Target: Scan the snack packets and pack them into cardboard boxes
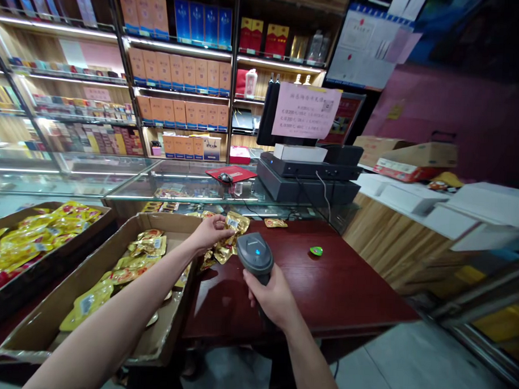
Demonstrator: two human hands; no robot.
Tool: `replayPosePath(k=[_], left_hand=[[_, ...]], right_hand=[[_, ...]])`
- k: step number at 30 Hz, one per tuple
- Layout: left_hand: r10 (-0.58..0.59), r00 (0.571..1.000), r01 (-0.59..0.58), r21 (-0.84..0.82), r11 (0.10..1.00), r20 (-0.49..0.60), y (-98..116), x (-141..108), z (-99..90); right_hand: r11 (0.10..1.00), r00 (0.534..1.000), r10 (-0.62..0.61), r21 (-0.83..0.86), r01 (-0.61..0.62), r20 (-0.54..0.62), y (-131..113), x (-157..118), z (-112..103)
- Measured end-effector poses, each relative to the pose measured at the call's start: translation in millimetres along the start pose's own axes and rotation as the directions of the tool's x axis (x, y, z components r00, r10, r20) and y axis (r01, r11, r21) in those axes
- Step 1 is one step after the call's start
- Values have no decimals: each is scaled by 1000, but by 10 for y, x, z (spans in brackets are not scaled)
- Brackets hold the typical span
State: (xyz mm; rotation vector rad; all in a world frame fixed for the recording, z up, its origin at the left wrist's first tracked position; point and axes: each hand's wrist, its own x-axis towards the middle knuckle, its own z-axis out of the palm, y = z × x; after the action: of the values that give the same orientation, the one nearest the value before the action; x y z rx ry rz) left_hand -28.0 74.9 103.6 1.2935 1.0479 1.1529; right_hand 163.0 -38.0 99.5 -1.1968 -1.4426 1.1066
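My right hand (275, 294) is wrapped round the handle of a dark grey barcode scanner (255, 254), whose blue light is lit. The scanner's head points away from me, toward the gold packets. My left hand (213, 232) reaches over the box and pinches a gold foil snack packet (236, 223) by its edge. More gold packets (221, 253) lie beneath and beside that hand on the dark red table (299, 281). Under my left forearm stands an open cardboard box (179, 223) with gold and yellow packets in it.
Left of it is another box (47, 289) full of yellow packets. A single gold packet (276, 223) and a small green item (316, 251) lie on the table. Behind are a glass counter (183, 172), a mouse (225, 177) and a monitor (268, 115) with a paper notice.
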Motion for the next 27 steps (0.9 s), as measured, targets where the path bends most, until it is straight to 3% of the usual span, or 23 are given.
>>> replayPosePath(k=[13, 19, 27], left_hand=[[131, 991, -131, -23, 991, -7, 73, -24, 45], [206, 978, -206, 105, 973, 12, 103, -38, 30], [127, 992, -128, -56, 990, -21, 81, -20, 17]], right_hand=[[995, 996, -91, -29, 91, 15, -22, 13, 112], [998, 998, -55, 0, 55, 21, -44, 34, 120], [1000, 1000, -1, 29, 1, 14, -131, -3, 115]])
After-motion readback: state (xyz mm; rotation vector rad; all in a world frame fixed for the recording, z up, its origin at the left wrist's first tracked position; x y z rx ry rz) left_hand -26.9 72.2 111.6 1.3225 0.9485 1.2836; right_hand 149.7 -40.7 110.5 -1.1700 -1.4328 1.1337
